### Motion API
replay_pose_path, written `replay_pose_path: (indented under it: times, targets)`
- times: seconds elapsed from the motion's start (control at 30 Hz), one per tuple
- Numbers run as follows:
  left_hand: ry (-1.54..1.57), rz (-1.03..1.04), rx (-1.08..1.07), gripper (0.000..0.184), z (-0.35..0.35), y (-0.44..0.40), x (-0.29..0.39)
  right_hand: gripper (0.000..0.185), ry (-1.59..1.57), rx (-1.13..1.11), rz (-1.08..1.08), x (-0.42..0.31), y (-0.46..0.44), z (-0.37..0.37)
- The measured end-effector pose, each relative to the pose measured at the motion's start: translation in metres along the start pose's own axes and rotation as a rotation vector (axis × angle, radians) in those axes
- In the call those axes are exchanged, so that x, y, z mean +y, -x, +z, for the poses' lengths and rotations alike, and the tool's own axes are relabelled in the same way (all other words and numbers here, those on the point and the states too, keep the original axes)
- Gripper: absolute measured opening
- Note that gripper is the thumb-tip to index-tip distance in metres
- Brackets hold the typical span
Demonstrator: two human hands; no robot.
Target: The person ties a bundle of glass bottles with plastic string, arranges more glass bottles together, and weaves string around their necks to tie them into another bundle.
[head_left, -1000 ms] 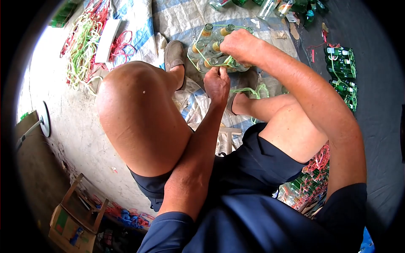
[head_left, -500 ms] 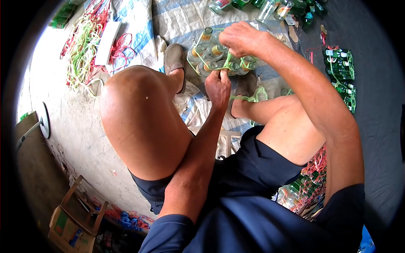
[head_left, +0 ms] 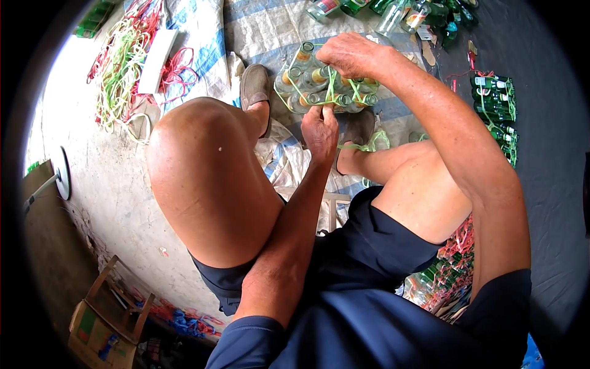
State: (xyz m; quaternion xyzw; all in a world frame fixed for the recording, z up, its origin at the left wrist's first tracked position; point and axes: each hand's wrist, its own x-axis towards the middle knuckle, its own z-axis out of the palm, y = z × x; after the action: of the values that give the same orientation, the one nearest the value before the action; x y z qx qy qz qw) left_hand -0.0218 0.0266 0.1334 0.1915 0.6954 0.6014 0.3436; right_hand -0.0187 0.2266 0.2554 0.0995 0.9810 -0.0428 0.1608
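Note:
A bundle of several clear glass bottles [head_left: 299, 79], bound with light green twine [head_left: 333, 92], lies on the striped tarp between my feet. My left hand [head_left: 319, 130] is at the bundle's near edge, its thumb and finger pinched on the twine. Over the bundle's far right part, my right hand [head_left: 345, 54] is closed, with green twine running down from it towards the near edge. Its fingertips are partly hidden. A loose tail of green twine [head_left: 369, 142] lies by my right shoe [head_left: 359, 126].
Red and green twine [head_left: 120, 74] lies heaped at the upper left beside a white strip [head_left: 158, 61]. Loose bottles [head_left: 393, 15] lie at the top right. Tied green bottles [head_left: 495, 98] stand at the right. A wooden chair [head_left: 110, 301] is at the lower left.
The bundle has shifted slightly right and down in view. My right hand moved up off the bottles and then slightly left, drawing the twine taut. My left hand stays at the near edge.

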Motion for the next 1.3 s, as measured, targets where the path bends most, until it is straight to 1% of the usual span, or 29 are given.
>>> replay_pose_path:
  times: [0.03,0.2,0.3,0.4,0.5,0.63,0.7,0.8,0.9,1.0,1.1,1.2,1.3]
  targets:
    - [0.000,0.005,0.005,0.022,0.000,0.001,0.001,0.012,0.020,-0.017,0.015,-0.002,-0.001,0.000]
    - [-0.014,0.008,0.018,0.022,0.000,0.003,0.009,0.014,-0.007,-0.017,-0.001,-0.004,-0.007,-0.001]
    - [0.024,-0.047,-0.001,0.023,0.000,0.005,0.014,0.014,-0.062,-0.002,-0.018,0.000,-0.007,0.000]
    - [0.014,0.025,0.020,0.023,0.002,0.005,0.009,0.014,-0.083,0.025,-0.038,0.003,-0.012,0.007]
    - [0.028,-0.027,0.006,0.023,0.003,0.004,0.009,0.013,-0.098,0.029,-0.043,0.006,-0.013,0.010]
    - [0.085,0.035,0.024,0.022,0.006,0.005,0.010,0.009,-0.187,0.079,-0.087,0.006,-0.011,0.009]
    - [0.092,0.044,0.013,0.022,0.007,0.005,0.010,0.010,-0.171,0.065,-0.090,0.007,-0.014,0.010]
    - [0.054,-0.019,-0.006,0.024,0.007,0.005,0.007,0.011,-0.171,0.061,-0.092,0.008,-0.015,0.011]
    - [0.050,-0.003,0.012,0.024,0.008,0.005,0.006,0.011,-0.156,0.035,-0.076,0.005,-0.018,0.012]
    - [0.052,-0.018,0.008,0.024,0.009,0.003,0.007,0.010,-0.212,0.074,-0.097,0.006,-0.018,0.013]
    - [0.065,-0.042,0.006,0.024,0.010,0.004,0.009,0.009,-0.183,0.008,-0.053,0.003,-0.017,0.005]
    - [0.084,-0.048,-0.008,0.022,0.008,0.004,0.012,0.011,-0.194,0.040,-0.064,0.004,-0.019,0.009]
    - [0.107,-0.058,-0.001,0.022,0.010,0.003,0.013,0.013,-0.181,-0.009,-0.034,0.004,-0.023,0.010]
